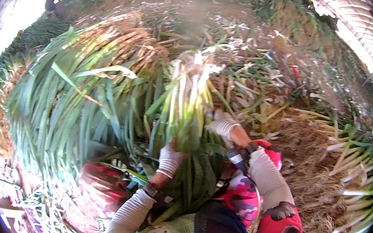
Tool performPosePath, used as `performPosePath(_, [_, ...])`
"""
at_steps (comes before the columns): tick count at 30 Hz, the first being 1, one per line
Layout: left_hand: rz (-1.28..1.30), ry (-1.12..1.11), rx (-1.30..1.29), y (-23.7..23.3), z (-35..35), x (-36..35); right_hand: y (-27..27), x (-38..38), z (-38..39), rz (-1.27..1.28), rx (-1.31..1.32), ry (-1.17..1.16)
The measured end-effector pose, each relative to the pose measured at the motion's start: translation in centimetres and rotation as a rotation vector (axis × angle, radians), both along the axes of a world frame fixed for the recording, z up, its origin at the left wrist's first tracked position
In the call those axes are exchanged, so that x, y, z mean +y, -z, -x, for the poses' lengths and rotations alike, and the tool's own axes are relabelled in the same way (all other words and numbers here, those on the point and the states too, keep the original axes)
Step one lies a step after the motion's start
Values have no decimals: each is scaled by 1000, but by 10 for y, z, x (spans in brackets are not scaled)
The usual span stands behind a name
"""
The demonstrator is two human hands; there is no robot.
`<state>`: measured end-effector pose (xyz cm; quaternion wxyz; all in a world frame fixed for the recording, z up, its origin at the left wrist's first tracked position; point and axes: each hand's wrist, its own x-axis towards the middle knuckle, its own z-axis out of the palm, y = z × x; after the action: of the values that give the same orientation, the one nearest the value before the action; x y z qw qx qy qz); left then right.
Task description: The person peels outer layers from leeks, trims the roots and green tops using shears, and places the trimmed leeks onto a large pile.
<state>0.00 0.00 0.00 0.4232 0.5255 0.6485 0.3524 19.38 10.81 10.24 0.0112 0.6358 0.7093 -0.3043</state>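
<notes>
A bunch of green garlic (183,107) stands in front of me, white stem ends up and long flat leaves hanging down over my lap. My left hand (171,158), in a striped glove, closes round its leafy part from the left. To the right of the bunch is my right hand (223,124), also gloved, with its fingers smeared by motion beside the stems. Both wrists carry dark bands over pale ribbed sleeves. Below the right wrist shows a dark device (238,160) with a white label.
A thick heap of green garlic (74,94) with brown roots lies on the left. Cleaned stalks (354,181) line the right side beside piled brown roots (304,176). Loose trimmings cover the ground ahead. A person (51,3) is far back left, under the arched roof (366,31).
</notes>
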Motion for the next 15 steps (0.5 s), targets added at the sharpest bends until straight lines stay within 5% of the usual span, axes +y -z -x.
performPosePath(1, [28, 5, 35, -10, -1, -6, -8, 1, 3, 81, 53, 108])
performPosePath(2, [-25, -8, -115, 12, 0, -11, 5, 9, -2, -159, 41, 102])
performPosePath(3, [95, 14, 2, -12, -11, -16, 15, 22, -5, -164, 73, 140])
performPosePath(7, [211, 245, 333, -49, -7, 3, 7, 7, 29, 423, 396, -155])
performPosePath(8, [300, 349, 446, -61, -1, 16, 4, 8, 39, 360, 322, -222])
performPosePath(10, [427, 424, 121, -47, 49, 49, 22, 22, 25, -14, 366, -192])
performPosePath(11, [116, 354, 435, -28, 76, 69, 29, 30, 24, -203, 386, -173])
performPosePath(12, [-73, 313, 827, -46, 91, 95, 13, 28, 25, 57, 349, -41])
performPosePath(13, [-55, 167, 1006, -77, 105, 113, 21, 22, 30, 48, 427, -193])
performPosePath(14, [-340, -30, 1081, -44, 158, 138, 33, 5, 31, 34, 499, -349])
performPosePath(15, [-323, -154, 1367, -64, 178, 151, 42, -1, 33, 16, 568, -504])
